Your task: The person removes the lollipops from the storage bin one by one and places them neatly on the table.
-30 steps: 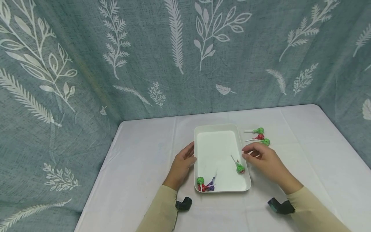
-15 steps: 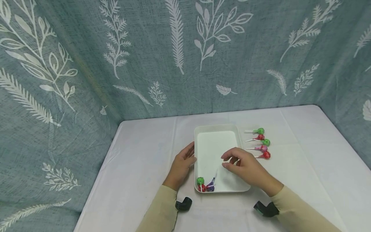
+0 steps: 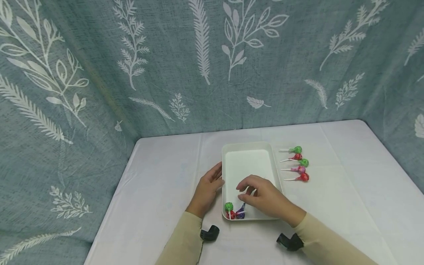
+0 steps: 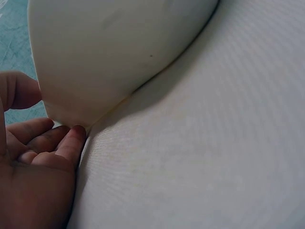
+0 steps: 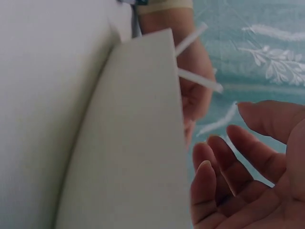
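A white tray point(image 3: 246, 147) lies on the cloth, and my left hand point(image 3: 205, 191) holds its left side. In the left wrist view, the thumb meets the rim while the fingers point(image 4: 71, 143) touch the wall low down. Over the tray's lower middle hovers my right hand point(image 3: 261, 197), thumb and fingertips apart, with nothing between them. Just left of and below it, in the near-left corner, lie a green lollipop point(image 3: 229, 206), a red lollipop point(image 3: 231, 215) and a purple lollipop point(image 3: 240, 214). White sticks point(image 5: 200, 80) show past the tray's rim in the right wrist view.
Right of the tray, several lollipops lie in a column, sticks leftward: green point(image 3: 297, 149), red point(image 3: 297, 156), green point(image 3: 304, 162), pink point(image 3: 300, 169) and red point(image 3: 304, 177). A white cloth point(image 3: 172, 176) covers the table. A patterned teal curtain point(image 3: 165, 66) hangs behind.
My right hand has moved left from the tray's right edge to over its inside, uncovering the pink and red lollipops outside. The green lollipop inside at right is now hidden. My left hand stays put.
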